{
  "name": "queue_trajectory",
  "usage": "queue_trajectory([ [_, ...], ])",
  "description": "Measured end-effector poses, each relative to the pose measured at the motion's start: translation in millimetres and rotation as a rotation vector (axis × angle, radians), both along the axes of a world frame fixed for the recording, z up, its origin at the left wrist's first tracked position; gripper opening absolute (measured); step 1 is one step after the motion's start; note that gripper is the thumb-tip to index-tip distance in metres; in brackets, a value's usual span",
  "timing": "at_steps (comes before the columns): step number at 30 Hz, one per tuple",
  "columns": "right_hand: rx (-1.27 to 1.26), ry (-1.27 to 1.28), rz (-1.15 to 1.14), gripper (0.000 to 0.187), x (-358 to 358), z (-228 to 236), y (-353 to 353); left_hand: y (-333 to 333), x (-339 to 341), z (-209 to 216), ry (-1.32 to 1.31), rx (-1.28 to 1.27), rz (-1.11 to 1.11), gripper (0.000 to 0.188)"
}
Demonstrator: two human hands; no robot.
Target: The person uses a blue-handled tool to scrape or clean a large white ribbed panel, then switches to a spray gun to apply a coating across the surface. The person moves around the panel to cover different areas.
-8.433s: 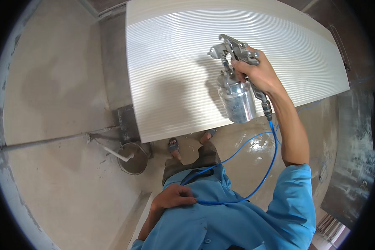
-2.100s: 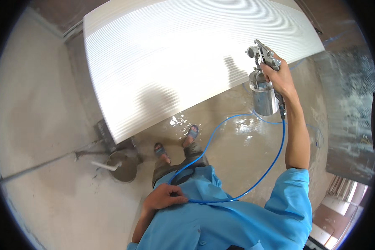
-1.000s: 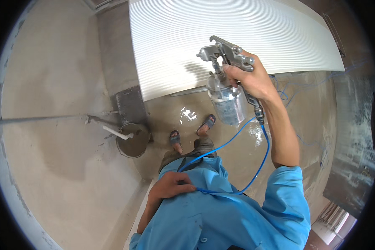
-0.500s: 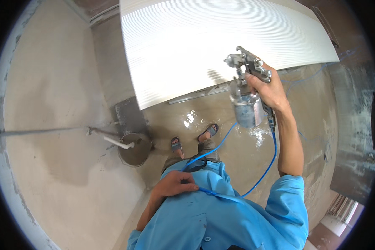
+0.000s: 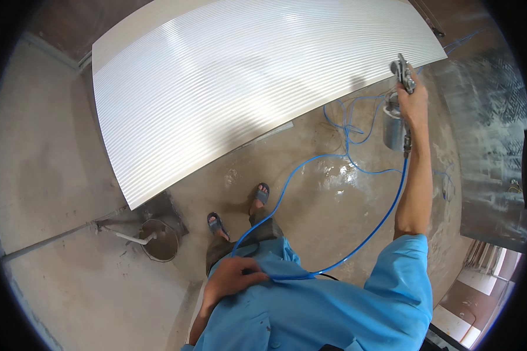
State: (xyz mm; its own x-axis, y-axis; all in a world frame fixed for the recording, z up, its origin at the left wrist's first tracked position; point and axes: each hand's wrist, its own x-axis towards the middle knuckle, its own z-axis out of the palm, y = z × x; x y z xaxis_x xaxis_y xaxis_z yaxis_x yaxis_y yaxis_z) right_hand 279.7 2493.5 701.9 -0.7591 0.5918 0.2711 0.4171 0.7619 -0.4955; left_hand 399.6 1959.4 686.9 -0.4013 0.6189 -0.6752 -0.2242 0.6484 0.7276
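My right hand is wrapped round the grip of a metal spray gun, with its cup hanging below. The arm reaches out to the right, and the gun is by the near right edge of a large white ribbed panel. From the bottom of the grip a blue air hose curves back to my waist. There my left hand is closed round the hose, in front of my blue shirt. The gun's nozzle is blurred, so I cannot tell whether it sprays.
Loops of blue hose lie on the wet floor beyond my feet. Left of me stands a round bucket under a white pipe at the wall. A dark, paint-smeared sheet stands at the right.
My right hand has carried the spray gun to the right, toward the panel's right end. The view has shifted, showing more of the panel and hose. My left hand still holds the hose.
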Motion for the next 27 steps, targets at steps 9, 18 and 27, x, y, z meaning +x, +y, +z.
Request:
queue_trajectory([
  [9,-0.695,0.013,0.247,0.017,26.2,16.9,-86.6,-30.6,24.2,-1.7,0.167,-0.038,0.130,0.027],
  [18,-1.103,-0.080,0.529,0.030,31.4,33.1,-334.5,-127.2,66.2,8.7,0.161,0.039,0.308,0.027],
  [27,-1.078,-0.132,0.791,0.016,30.7,61.8,-486.9,-217.5,124.7,0.1,-0.054,0.109,0.707,0.020],
])
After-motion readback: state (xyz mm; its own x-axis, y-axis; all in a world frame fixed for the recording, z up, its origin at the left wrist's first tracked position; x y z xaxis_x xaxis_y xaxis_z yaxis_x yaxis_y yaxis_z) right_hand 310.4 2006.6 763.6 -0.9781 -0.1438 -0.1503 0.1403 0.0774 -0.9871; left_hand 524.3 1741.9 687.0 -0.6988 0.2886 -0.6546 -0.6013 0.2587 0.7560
